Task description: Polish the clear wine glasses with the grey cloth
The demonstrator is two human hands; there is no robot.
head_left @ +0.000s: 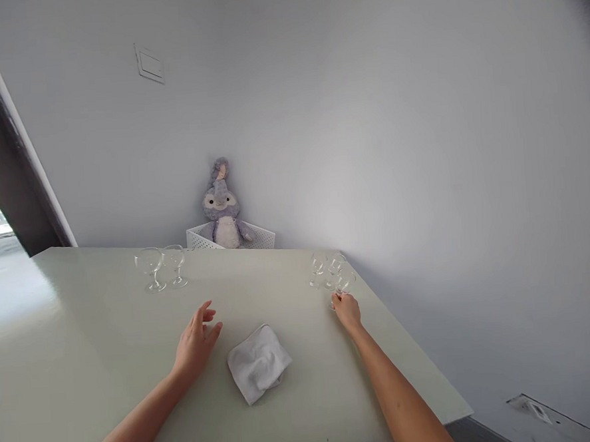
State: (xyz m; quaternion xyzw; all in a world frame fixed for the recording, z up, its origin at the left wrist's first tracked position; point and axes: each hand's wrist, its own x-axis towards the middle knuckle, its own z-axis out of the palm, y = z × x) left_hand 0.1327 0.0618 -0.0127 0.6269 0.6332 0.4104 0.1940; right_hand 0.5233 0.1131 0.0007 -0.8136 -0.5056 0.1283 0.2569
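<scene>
Our right hand (348, 309) pinches a glass (346, 283) low down, two others (318, 265) just beyond it; the table (400, 354) ends close on its right. Our left hand (195, 344) is loosely spread, unburdened, with wide tabletop leftward and a cloth (260, 363) just rightward.

Between the left glasses (150, 263) and the right glasses (318, 266), the table (259, 290) gives a wide passage for a hand. The cloth (260, 364) lies low, so a hand can go over it. The left hand (197, 340) occupies the space beside the cloth. The right hand (347, 309), at the front glass (345, 283), blocks the near approach to the right glasses; the wall (423, 193) limits the right side.
</scene>
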